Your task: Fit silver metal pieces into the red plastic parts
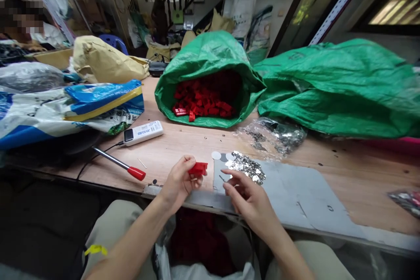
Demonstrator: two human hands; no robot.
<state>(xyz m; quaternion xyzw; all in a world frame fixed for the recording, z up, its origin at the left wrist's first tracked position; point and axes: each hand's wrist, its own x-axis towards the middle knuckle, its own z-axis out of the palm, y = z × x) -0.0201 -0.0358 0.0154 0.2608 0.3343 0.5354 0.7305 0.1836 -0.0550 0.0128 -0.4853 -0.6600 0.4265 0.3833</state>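
A: Where did the red plastic piece (pixel 198 169) lie from the hands?

B: At the left hand's (pixel 181 180) fingertips, at about 2 o'clock from its palm, above the table's near edge. From the tips of the right hand (pixel 250 192), it lay toward 10 o'clock. The left was nearer, in contact.

A: Its long axis?

B: Roughly 9 to 3 o'clock, one end toward the right hand, a gap between.

A: How were the hands set?

B: The left was closed in a pinch on the red piece, thumb on top. The right was half open, index finger and thumb slightly apart, a thin metal piece (pixel 222 178) at their tips. Whether they gripped it, the view could not tell.

A: And around them?

B: A red-handled metal rod (pixel 136 173) lay at 9 o'clock from the left hand. Just beyond the right hand, at 12 o'clock, a heap of small silvery metal parts (pixel 244 167) glinted on a grey sheet (pixel 288 188).

A: Farther out?

B: A clear plastic bag (pixel 288 136) of metal parts, at 1 o'clock from the right hand. Beyond, at 12 o'clock from the pair, an open green woven sack (pixel 210 48) showed red plastic pieces (pixel 205 100) inside.
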